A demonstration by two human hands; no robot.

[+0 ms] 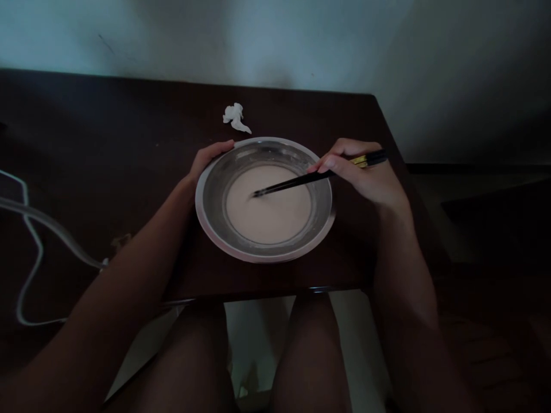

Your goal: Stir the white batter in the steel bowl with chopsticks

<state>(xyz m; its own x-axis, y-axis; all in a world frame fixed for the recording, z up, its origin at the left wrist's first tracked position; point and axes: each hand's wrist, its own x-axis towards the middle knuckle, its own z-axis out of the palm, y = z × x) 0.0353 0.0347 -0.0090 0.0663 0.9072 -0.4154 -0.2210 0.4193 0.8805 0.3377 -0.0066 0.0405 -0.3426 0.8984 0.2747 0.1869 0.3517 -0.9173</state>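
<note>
A wide metal bowl (pixel 210 223) stands on the dark table, holding a pale, milky liquid (pixel 271 218). My left hand (pixel 209 158) is wrapped round the bowl's far left rim, its fingers partly hidden behind the bowl. Over the right rim, my right hand (pixel 355 169) is closed round a pair of black chopsticks (pixel 297 181) with a gold band near the upper end. Their tips reach the liquid near the bowl's middle and look slightly blurred.
Behind the bowl lies a crumpled white tissue (pixel 236 117). White cables (pixel 47 221) run across the left side of the dark table (pixel 107 120). A pale wall (pixel 275 46) rises along the table's back edge. My legs are below the front edge.
</note>
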